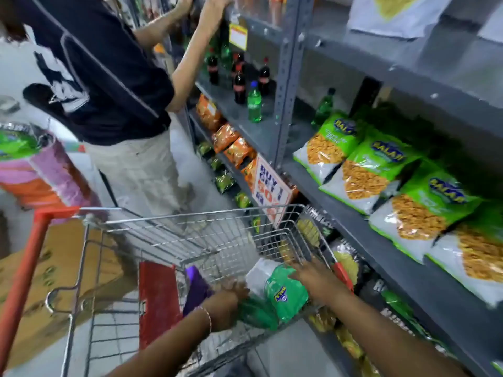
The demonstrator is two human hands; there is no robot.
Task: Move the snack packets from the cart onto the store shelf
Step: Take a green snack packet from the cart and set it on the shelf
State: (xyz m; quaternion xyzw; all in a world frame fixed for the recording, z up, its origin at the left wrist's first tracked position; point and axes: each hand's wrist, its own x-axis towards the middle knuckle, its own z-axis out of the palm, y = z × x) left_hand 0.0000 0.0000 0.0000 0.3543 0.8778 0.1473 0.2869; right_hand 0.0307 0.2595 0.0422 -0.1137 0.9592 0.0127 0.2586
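Both my hands reach down into the wire cart [168,232]. A green and white snack packet [283,292] lies in the cart's right end. My right hand [313,276] rests on its top edge, fingers curled over it. My left hand [231,297] grips the packet's lower left side, next to a purple packet [196,287]. On the grey shelf [394,257] to the right, several green and white snack packets [375,172] stand in a row.
Another person [114,85] stands just beyond the cart, reaching to an upper shelf. Soda bottles [239,85] stand on the shelf behind. A sale sign [269,186] hangs by the cart's far corner. Cardboard boxes [54,278] sit to the left.
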